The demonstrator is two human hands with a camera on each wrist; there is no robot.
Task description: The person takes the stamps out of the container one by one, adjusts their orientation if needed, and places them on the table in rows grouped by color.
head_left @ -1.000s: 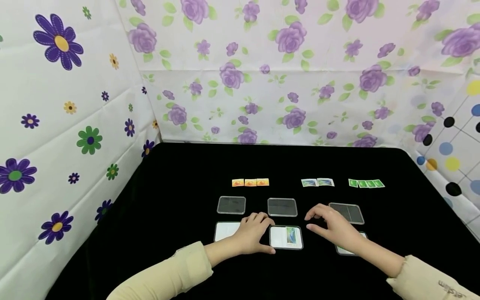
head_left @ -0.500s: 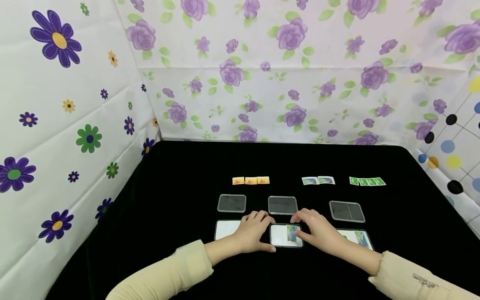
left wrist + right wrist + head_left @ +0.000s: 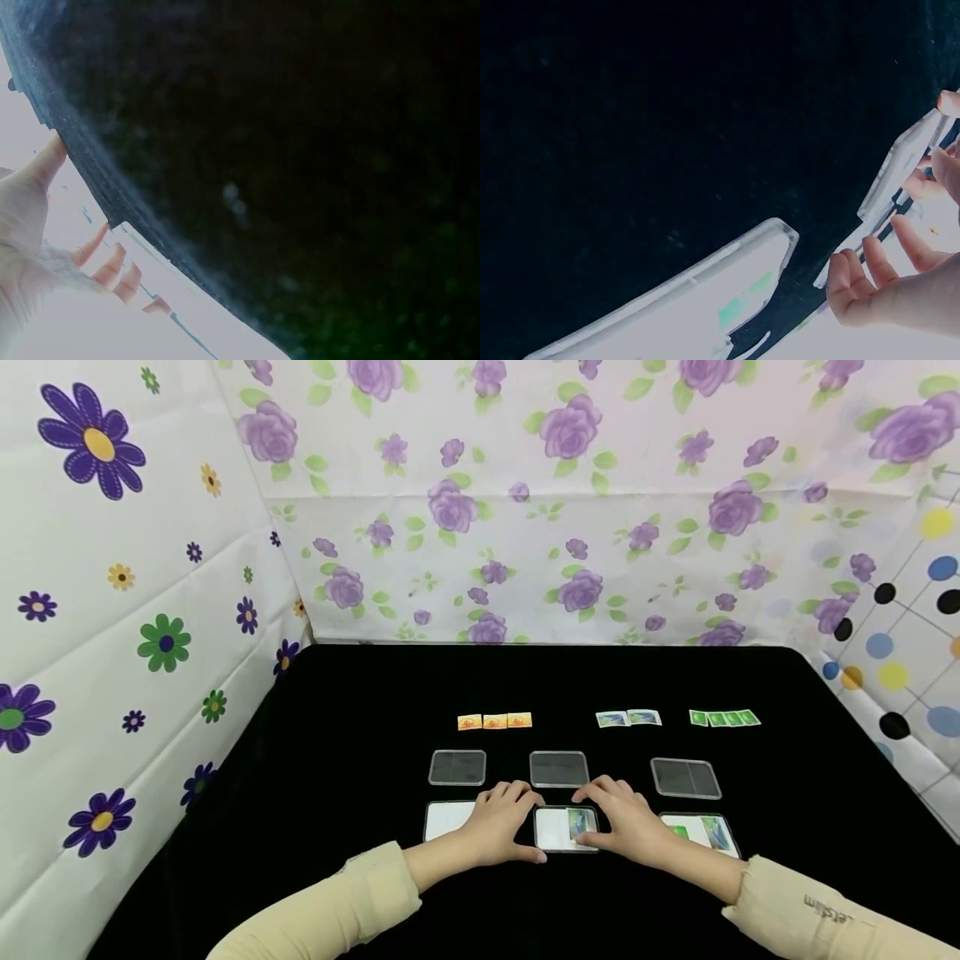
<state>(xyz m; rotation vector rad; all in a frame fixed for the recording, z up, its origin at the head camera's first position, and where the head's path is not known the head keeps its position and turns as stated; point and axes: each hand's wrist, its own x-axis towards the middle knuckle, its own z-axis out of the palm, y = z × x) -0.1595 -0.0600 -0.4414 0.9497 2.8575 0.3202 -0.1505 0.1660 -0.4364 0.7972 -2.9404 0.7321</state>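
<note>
You had L hand (image 3: 497, 828) spread by the mid. case (image 3: 551, 831), R hand (image 3: 628, 828) loosely bent, thumb over its pic card (image 3: 577, 821).

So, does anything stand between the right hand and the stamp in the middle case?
Nothing visible does: the right hand overlaps the stamp in the head view, contact unclear, and the left hand is at the left end of the middle case.

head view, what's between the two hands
Between the left hand and right hand lies the middle white case, a blue-green card at its right end; the head view shows it.
</note>
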